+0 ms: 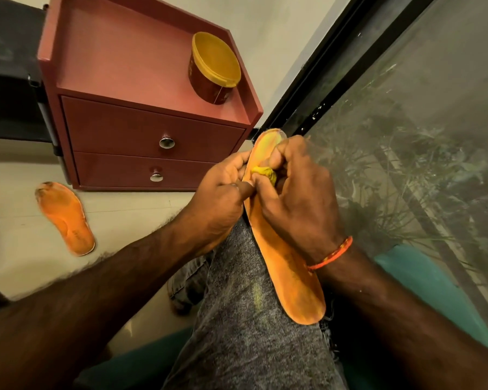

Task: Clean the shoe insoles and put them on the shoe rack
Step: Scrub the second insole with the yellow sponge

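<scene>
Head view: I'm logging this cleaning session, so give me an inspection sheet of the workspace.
Surface: pale floor; grey-trousered leg serves as support.
Job's things: orange insole lies along the leg; yellow cloth on it; second insole on floor, toe soiled.
Clutter: lidded tub on red drawer unit.
Grippers: left hand holds insole edge; right hand grips cloth.
Cables: nothing seen.
Surroundings: window at right, plants outside.

red drawer unit (152,136), yellow-lidded tub (214,68) on top, window (406,136) at right
</scene>
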